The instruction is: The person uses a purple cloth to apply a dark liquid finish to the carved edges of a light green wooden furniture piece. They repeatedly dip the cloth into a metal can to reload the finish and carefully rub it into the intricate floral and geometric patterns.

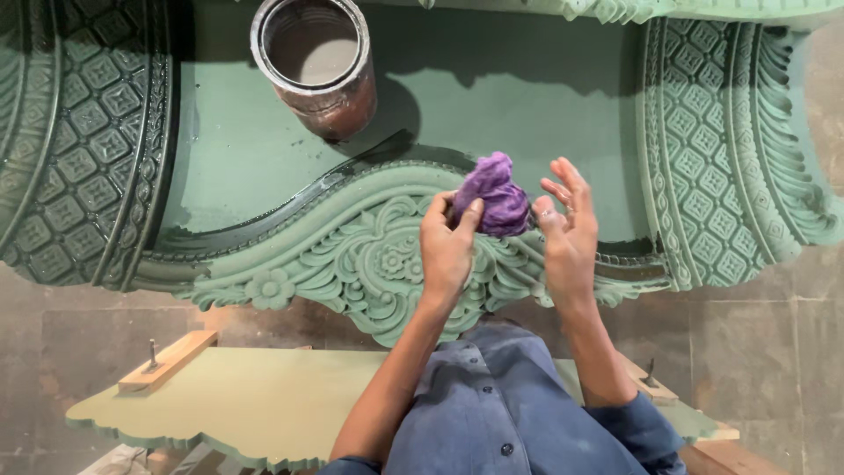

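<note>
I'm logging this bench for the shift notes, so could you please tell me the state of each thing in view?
Wad of purple cloth: bunched up, pinched in left hand.
Right hand: open, fingers spread, beside the cloth.
Round metal paint tin: lid off, upright, standing on the flat green panel.
Carved green wooden arch: partly coated, darker glossy band along its upper edge.

1. Purple cloth wad (494, 195): crumpled, bunched into a lump, dark-stained in folds, held up approx. mid-scene, just right of centre.
2. Green carved panel (369, 255): floral scrollwork w/ curved top edge, directly under the wad, running left to right.
</note>
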